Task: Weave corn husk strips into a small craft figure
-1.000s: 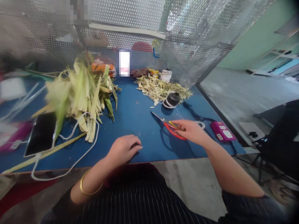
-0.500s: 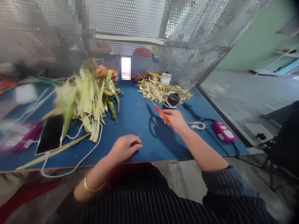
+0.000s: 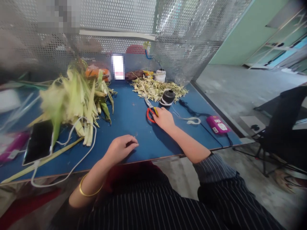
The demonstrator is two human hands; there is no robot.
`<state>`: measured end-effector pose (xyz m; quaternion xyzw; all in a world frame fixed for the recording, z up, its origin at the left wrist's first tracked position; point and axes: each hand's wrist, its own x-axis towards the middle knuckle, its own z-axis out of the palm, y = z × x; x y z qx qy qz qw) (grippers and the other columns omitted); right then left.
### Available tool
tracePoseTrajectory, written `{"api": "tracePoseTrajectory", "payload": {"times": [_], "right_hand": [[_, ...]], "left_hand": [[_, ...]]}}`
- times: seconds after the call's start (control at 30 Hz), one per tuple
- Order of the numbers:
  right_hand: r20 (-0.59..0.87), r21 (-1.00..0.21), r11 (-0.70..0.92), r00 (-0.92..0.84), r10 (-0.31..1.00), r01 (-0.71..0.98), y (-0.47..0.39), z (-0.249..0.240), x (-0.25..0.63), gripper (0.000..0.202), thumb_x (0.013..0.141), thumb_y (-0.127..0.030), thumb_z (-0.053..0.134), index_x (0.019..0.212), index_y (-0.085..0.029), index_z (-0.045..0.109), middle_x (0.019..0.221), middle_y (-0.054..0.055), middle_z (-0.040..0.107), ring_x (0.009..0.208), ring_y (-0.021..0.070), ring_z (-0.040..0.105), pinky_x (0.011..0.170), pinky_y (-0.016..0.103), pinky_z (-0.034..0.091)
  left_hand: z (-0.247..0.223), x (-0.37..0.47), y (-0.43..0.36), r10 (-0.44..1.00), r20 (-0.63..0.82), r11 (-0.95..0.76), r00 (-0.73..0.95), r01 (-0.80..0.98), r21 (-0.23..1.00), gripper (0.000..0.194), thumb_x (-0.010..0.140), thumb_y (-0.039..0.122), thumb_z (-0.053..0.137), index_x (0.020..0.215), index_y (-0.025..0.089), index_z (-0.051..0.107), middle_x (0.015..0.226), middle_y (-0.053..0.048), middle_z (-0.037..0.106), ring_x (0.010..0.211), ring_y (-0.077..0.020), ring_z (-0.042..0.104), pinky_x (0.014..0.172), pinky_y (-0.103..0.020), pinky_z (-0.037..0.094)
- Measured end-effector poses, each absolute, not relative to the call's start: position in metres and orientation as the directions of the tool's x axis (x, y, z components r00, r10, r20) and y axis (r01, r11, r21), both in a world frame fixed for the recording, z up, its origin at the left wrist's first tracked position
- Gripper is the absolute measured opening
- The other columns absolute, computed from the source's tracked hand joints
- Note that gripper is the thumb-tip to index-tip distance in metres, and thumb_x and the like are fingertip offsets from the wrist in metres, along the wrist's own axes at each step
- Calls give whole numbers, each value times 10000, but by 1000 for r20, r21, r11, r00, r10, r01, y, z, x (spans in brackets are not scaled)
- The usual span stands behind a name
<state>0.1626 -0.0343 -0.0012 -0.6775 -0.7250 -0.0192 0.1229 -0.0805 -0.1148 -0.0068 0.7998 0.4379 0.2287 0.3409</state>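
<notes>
Scissors with red and yellow handles lie low at the middle of the blue table, blades pointing away. My right hand is closed on their handle. Just beyond it stands a black spool with a white band around it. Near the table's front edge rests my left hand, thumb and fingers curled together. Whatever they may hold is hidden or too small to make out. A bundle of pale green corn husks lies to the left, and a heap of husk scraps lies behind the scissors.
On the left a phone is plugged into a white cable looping near my left hand. A purple power strip with a black cord sits at the right. A perforated metal screen closes off the table's back.
My right hand has lowered the scissors to the tabletop, and their handles now show more openly. My left hand stays in much the same pose. The view has shifted to the right.
</notes>
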Motion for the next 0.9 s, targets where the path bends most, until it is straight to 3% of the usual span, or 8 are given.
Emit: {"api": "tracePoseTrajectory", "payload": {"times": [0.17,0.33,0.43,0.5,0.6,0.7,0.83,0.9], "right_hand": [[345,-72,286,-245,906,955,-52,0,177,262,921,-312,473,1040,-157,647,1061,126,640,973,257,584,835,355,443],[368,-144,325,-255,894,934,-79,-10,203,307,928,-325,477,1126,-161,644,1139,114,654,1038,242,599,897,371,459],[318,-51,488,-449,835,872,-78,-17,209,414,931,-380,477,1266,-156,570,1310,115,586,1227,259,510,1021,408,393],[285,16,502,-485,827,865,-72,-16,207,470,916,-424,496,1275,-129,562,1323,139,578,1271,300,472,1049,462,357],[330,62,450,-444,833,891,-60,-2,189,397,917,-408,496,1140,-115,645,1238,159,628,1223,335,505,1030,490,354],[425,3,542,-491,760,840,-46,19,157,327,924,-366,494,1106,-149,656,1182,125,655,1114,268,575,977,390,402],[482,-83,492,-397,781,867,-25,21,115,318,953,-343,407,955,-180,680,798,88,696,775,231,633,770,353,454],[545,-96,485,-362,757,869,-16,8,106,312,947,-262,385,1076,-137,640,984,145,683,866,248,630,779,362,460]], "left_hand": [[-6,-81,-115,855,56,-378,516,545,748,134,879,283,554,846,212,663,861,6,678,797,-134,601,745,-251,416],[-5,-78,-115,863,65,-382,501,562,734,130,868,281,569,832,209,671,831,7,677,768,-130,597,712,-245,405],[-6,-77,-115,864,88,-388,497,544,744,135,862,281,581,809,203,677,820,9,684,769,-125,606,716,-236,405],[-5,-77,-115,866,108,-390,489,522,759,151,864,284,580,793,196,681,824,5,695,779,-125,615,723,-231,409],[-2,-77,-117,901,134,-361,411,543,759,159,858,281,587,772,186,680,808,-1,703,748,-122,615,697,-228,408],[10,-72,-118,917,175,-371,359,602,707,158,853,288,594,770,191,686,790,1,705,707,-122,602,654,-232,400],[38,-69,-99,918,291,-393,271,734,554,211,874,345,568,783,203,695,802,-13,709,734,-145,614,668,-252,413],[52,-76,-77,919,365,-304,151,860,409,216,906,285,507,876,198,702,921,-50,712,846,-182,625,733,-281,429]]}}
